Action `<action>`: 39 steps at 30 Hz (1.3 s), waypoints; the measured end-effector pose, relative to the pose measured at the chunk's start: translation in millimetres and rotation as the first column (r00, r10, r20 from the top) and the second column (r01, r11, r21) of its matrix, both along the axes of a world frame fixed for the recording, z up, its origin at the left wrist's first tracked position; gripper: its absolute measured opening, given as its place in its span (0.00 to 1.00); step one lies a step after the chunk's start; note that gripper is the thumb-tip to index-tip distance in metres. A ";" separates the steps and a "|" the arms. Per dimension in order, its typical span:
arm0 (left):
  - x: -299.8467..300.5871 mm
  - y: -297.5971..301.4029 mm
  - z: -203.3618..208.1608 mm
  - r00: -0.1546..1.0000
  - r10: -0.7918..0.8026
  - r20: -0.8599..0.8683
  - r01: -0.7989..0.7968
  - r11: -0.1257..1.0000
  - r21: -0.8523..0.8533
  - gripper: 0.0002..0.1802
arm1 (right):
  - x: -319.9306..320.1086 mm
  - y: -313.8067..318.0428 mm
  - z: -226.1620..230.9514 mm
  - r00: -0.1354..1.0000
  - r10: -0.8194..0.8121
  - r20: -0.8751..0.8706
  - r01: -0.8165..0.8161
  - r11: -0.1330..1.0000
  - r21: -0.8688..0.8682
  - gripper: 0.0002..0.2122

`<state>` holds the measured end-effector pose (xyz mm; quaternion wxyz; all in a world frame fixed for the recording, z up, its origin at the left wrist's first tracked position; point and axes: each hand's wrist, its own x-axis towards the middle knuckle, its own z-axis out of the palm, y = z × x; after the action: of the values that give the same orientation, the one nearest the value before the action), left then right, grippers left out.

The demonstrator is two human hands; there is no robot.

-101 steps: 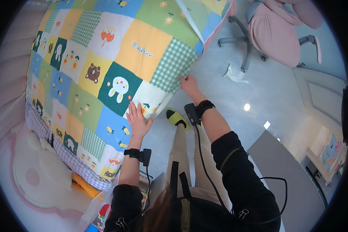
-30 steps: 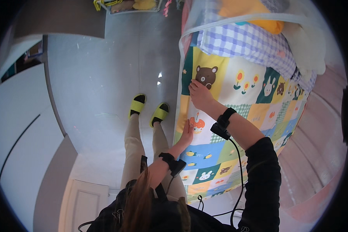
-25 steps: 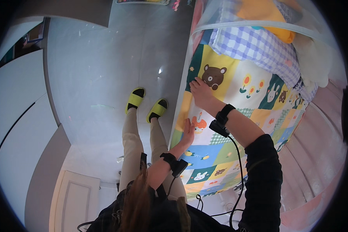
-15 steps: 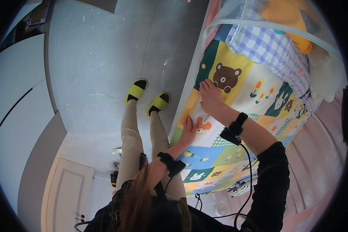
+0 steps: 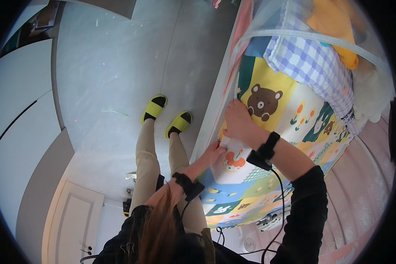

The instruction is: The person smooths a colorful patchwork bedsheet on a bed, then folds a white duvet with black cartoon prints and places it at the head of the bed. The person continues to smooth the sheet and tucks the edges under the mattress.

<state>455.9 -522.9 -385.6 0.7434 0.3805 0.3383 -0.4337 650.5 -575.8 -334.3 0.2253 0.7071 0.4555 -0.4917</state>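
Note:
A colourful patchwork bedsheet (image 5: 234,192) with a brown bear and other prints covers the bed on the right. My right hand (image 5: 240,119) is closed on the sheet's long edge, just below the bear, its fingers curled under and partly hidden. Nearer to me, my left hand (image 5: 213,153) pinches the same edge beside the red cake-like print. Between the hands the edge is drawn inward in folds. A purple-and-white checked pillow (image 5: 306,55) rests at the far end of the bed.
A pale curved band (image 5: 314,34) with sheer netting arches over the far end. Beyond the pillow lie a yellow-orange cloth (image 5: 334,24) and a white fluffy thing (image 5: 372,94). Pink netting (image 5: 361,176) lines the right side. Black cables (image 5: 282,211) hang from my wristbands.
Both hands have gone from lying on the sheet to closing on its edge. The edge has shifted inward, showing more of the pale bed side.

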 end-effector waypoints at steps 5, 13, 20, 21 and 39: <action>-21.8 -16.4 -22.3 0.998 0.067 0.014 -0.067 0.996 0.058 0.30 | -2.5 -4.1 -8.4 0.995 0.016 0.098 -0.016 1.000 0.003 0.29; 3.0 -2.3 -7.6 0.886 -0.458 0.072 0.398 0.830 0.392 0.25 | -0.7 -1.9 -0.8 0.969 -0.189 0.158 0.077 0.841 0.535 0.17; -29.6 43.2 -12.0 0.793 -0.595 0.131 0.470 0.734 0.490 0.22 | -76.7 -34.3 82.9 0.591 -0.805 -0.049 0.496 0.314 0.810 0.16; -44.7 52.5 -15.1 0.842 -0.509 0.180 0.390 0.803 0.449 0.21 | -101.5 -39.9 94.9 0.535 -0.843 -0.051 0.520 0.282 0.806 0.15; -228.9 40.4 23.0 0.936 -0.346 -0.059 0.343 0.937 -0.067 0.24 | -580.0 40.7 16.0 -0.274 0.843 -0.463 -0.776 -0.478 -0.412 0.15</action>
<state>227.0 -482.6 -362.5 0.6541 0.3975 0.2798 -0.5795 70.5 -535.1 -318.3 0.7586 -0.0509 0.6238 -0.1812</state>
